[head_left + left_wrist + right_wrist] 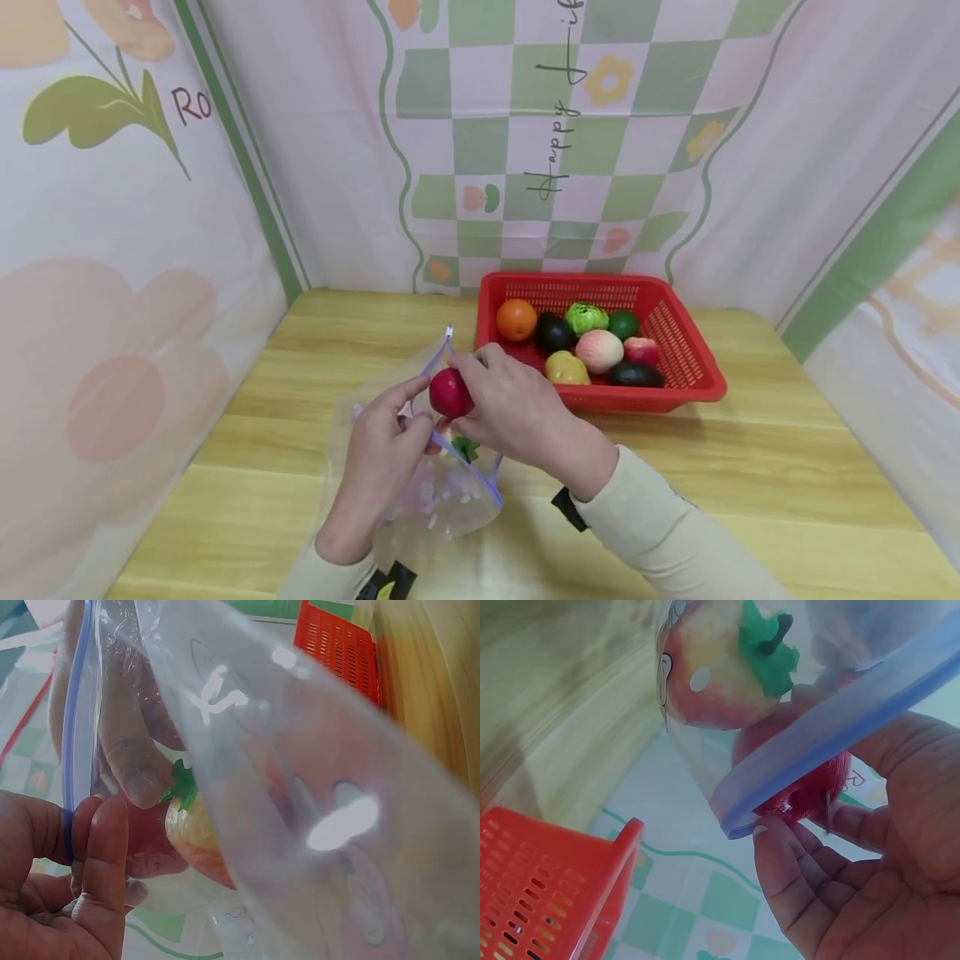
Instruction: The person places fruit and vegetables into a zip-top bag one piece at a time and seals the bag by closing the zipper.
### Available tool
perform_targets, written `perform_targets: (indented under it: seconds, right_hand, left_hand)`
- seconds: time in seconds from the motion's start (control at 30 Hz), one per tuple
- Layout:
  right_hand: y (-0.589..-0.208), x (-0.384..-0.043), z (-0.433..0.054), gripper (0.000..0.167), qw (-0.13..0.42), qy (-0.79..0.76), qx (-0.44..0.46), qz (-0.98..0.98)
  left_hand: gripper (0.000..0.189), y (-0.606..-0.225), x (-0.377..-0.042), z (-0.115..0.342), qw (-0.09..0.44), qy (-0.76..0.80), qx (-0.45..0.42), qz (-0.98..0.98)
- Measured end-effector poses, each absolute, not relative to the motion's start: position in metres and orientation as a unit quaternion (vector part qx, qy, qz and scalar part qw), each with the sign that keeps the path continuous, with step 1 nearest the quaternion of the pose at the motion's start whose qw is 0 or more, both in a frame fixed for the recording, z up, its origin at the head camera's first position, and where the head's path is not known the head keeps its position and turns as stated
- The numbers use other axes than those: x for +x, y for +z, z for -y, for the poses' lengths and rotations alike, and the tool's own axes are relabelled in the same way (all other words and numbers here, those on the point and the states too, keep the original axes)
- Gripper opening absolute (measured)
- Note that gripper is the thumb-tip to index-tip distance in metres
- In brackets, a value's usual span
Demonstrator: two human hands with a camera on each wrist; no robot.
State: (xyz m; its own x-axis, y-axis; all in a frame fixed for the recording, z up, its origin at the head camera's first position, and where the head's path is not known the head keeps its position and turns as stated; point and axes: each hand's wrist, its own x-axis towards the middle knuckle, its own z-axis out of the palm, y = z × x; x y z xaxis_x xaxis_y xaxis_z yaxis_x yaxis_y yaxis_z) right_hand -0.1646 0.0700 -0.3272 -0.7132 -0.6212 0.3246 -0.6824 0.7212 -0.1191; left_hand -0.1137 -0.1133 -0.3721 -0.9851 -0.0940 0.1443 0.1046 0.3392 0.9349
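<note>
A clear zip bag (450,512) with a purple zip edge and a printed pattern is spread at the mouth. My left hand (378,458) pinches the purple edge (69,772) between thumb and fingers. In my right hand (517,408) is a dark red apple (450,393), gripped by fingers and thumb at the bag's mouth. Part of the apple shows through the plastic in the right wrist view. Inside the bag sits a yellow-and-red fruit (712,667) with a green leafy top, touching or close beside the apple. Glare on the plastic hides other contents.
A red slotted basket (622,400) stands behind and to the right on the wooden table (247,417). It holds an orange (516,320), a peach (599,351), a yellow fruit (567,367), dark oval pieces and green ones. Patterned cloth (555,142) hangs around the table.
</note>
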Motion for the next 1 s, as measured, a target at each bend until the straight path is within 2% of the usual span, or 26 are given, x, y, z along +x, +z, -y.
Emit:
perform_targets:
  seconds: [0.37, 0.6, 0.77, 1.0]
  right_hand:
    - [-0.327, -0.165, -0.071, 0.066, 0.148, 0.125, 0.383, 0.903]
    - [-0.327, -0.164, -0.072, 0.075, 0.154, 0.12, 0.384, 0.902]
    - [-0.325, -0.164, -0.071, 0.073, 0.154, 0.116, 0.386, 0.902]
    - [-0.316, -0.166, -0.072, 0.07, 0.123, 0.111, 0.375, 0.912]
  left_hand:
    - [0.052, -0.371, -0.114, 0.113, 0.079, -0.586, 0.003, 0.806]
    - [0.052, -0.37, -0.112, 0.113, 0.087, -0.587, -0.004, 0.805]
    - [0.051, -0.366, -0.111, 0.114, 0.083, -0.588, -0.002, 0.805]
    - [0.051, -0.366, -0.11, 0.116, 0.09, -0.587, -0.015, 0.805]
